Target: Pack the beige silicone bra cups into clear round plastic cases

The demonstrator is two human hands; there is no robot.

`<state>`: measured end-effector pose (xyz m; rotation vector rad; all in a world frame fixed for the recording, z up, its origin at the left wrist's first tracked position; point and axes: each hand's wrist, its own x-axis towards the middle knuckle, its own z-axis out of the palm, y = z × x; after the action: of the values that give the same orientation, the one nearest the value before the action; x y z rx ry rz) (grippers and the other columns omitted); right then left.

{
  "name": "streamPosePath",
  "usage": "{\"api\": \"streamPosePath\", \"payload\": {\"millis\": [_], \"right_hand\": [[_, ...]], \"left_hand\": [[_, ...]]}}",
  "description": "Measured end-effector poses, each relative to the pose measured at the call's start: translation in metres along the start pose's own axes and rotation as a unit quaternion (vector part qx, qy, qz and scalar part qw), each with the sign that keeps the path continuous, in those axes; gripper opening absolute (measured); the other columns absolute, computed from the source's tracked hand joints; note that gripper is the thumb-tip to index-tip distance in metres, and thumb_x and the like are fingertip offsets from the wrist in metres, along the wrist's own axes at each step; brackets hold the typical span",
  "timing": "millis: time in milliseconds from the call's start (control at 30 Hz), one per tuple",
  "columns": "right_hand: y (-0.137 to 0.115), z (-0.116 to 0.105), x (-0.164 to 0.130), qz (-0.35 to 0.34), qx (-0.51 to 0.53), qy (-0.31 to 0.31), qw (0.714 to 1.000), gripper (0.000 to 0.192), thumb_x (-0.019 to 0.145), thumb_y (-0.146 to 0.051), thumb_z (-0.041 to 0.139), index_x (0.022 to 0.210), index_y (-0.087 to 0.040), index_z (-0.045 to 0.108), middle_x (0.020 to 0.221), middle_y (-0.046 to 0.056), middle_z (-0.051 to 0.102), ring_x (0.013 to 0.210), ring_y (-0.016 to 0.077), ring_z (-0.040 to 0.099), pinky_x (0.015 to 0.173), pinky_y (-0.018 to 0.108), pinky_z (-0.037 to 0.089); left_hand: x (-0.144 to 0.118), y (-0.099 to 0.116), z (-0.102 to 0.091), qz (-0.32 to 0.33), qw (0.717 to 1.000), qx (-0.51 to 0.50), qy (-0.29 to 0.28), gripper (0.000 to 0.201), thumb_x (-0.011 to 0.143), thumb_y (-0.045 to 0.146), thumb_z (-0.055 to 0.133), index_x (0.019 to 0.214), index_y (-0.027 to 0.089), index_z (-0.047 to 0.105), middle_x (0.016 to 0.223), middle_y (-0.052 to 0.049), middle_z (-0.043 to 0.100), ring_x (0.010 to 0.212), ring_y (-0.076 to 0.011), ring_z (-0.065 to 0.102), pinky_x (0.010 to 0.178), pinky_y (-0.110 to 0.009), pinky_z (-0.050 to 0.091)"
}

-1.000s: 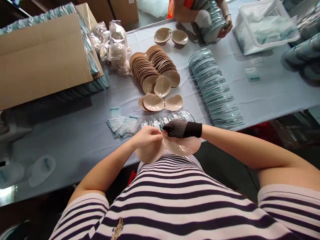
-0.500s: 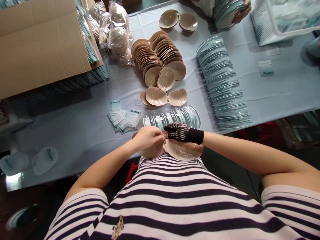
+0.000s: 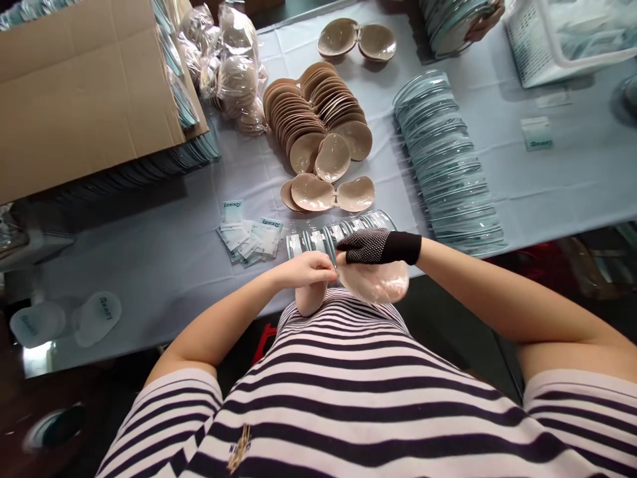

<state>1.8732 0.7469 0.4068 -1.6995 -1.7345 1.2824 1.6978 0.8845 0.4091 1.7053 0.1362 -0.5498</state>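
My bare left hand (image 3: 313, 267) pinches the inner edge of one beige adhesive bra cup (image 3: 311, 299), which hangs below it at the table's front edge. My right hand (image 3: 363, 247), in a black dotted glove with bare fingertips, grips another beige bra cup (image 3: 375, 282) with a shiny inner side. Both sets of fingertips almost meet between the cups; whether the cups are joined there I cannot make out. Just behind my hands lies a row of clear plastic cases (image 3: 311, 240). Joined bra cups (image 3: 312, 192) lie beyond them.
A long stack of bra cups (image 3: 293, 116) stands mid-table, beside bagged cups (image 3: 236, 73). Clear cases (image 3: 448, 166) line the right. Small printed packets (image 3: 251, 239) lie left; a cardboard box (image 3: 89, 86) stands behind them. Another person's hand (image 3: 485, 23) holds cases near a white basket (image 3: 540, 53).
My right hand has risen slightly and moved right, lifting its cup. The left cup now hangs narrower and more edge-on under my left hand. The whole view has shifted a little.
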Motion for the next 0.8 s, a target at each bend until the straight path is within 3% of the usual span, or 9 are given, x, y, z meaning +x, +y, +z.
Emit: {"api": "streamPosePath", "payload": {"millis": [100,233,400,500,567,667,733,800], "right_hand": [[-0.006,0.001,-0.002,0.011,0.105,-0.098,0.990,0.026,0.088,-0.037,0.059,0.089,-0.014,0.071,0.074,-0.001,0.067,0.064,0.0100,0.052,0.061,0.022,0.041],[-0.004,0.011,-0.002,0.006,0.145,-0.077,0.986,0.025,0.086,-0.038,0.063,0.089,-0.015,0.074,0.072,-0.001,0.068,0.065,0.0111,0.055,0.062,0.023,0.043],[0.002,0.019,0.000,-0.029,0.106,-0.032,0.993,0.021,0.084,-0.027,0.064,0.098,-0.016,0.075,0.094,0.005,0.074,0.083,0.0159,0.064,0.076,0.027,0.049],[0.005,0.007,0.001,-0.070,0.090,-0.005,0.993,0.020,0.085,-0.024,0.060,0.097,-0.015,0.074,0.095,0.006,0.074,0.087,0.0165,0.063,0.082,0.029,0.049],[0.006,-0.009,-0.002,-0.087,0.070,-0.007,0.994,0.017,0.087,-0.023,0.058,0.092,-0.015,0.073,0.091,0.006,0.073,0.084,0.0161,0.062,0.081,0.029,0.048],[-0.001,-0.034,-0.005,-0.090,0.019,-0.033,0.995,0.017,0.087,-0.026,0.058,0.084,-0.017,0.072,0.087,0.005,0.071,0.080,0.0164,0.060,0.078,0.029,0.047],[-0.014,-0.040,-0.001,-0.110,-0.032,-0.058,0.992,0.015,0.085,-0.027,0.061,0.080,-0.019,0.072,0.086,0.004,0.070,0.081,0.0171,0.060,0.081,0.030,0.045],[-0.036,-0.031,0.013,-0.120,-0.085,-0.065,0.987,0.008,0.079,-0.028,0.067,0.075,-0.022,0.072,0.083,0.002,0.070,0.083,0.0180,0.059,0.086,0.033,0.043]], "left_hand": [[0.001,0.002,0.003,-0.018,0.999,0.020,0.030,0.036,0.082,0.048,0.063,0.064,0.016,0.065,0.070,-0.001,0.059,0.068,-0.0133,0.054,0.061,-0.024,0.040],[-0.002,0.001,-0.002,0.001,1.000,-0.006,0.000,0.029,0.083,0.043,0.064,0.075,0.016,0.072,0.083,-0.004,0.067,0.081,-0.0168,0.061,0.072,-0.026,0.046],[0.000,0.001,-0.009,0.042,0.998,-0.027,-0.043,0.026,0.083,0.040,0.064,0.077,0.017,0.076,0.091,-0.007,0.069,0.088,-0.0191,0.063,0.084,-0.030,0.048],[0.004,-0.007,-0.010,0.023,0.993,-0.110,-0.041,0.028,0.081,0.043,0.067,0.076,0.016,0.075,0.091,-0.009,0.070,0.089,-0.0205,0.065,0.083,-0.031,0.050],[0.005,-0.020,-0.011,-0.011,0.986,-0.155,-0.064,0.027,0.077,0.040,0.070,0.091,0.018,0.075,0.099,-0.009,0.071,0.094,-0.0215,0.066,0.082,-0.030,0.051],[0.003,-0.047,-0.013,-0.078,0.983,-0.143,-0.088,0.051,0.064,0.025,0.077,0.115,0.022,0.070,0.114,-0.007,0.071,0.102,-0.0228,0.066,0.080,-0.028,0.052],[0.004,-0.063,-0.015,-0.131,0.985,-0.102,-0.053,0.056,0.057,0.020,0.079,0.113,0.021,0.070,0.108,-0.006,0.073,0.095,-0.0226,0.068,0.072,-0.025,0.053],[0.009,-0.071,-0.017,-0.150,0.986,-0.074,0.027,0.045,0.058,0.025,0.081,0.101,0.018,0.072,0.092,-0.003,0.074,0.082,-0.0208,0.069,0.065,-0.025,0.052]]}}
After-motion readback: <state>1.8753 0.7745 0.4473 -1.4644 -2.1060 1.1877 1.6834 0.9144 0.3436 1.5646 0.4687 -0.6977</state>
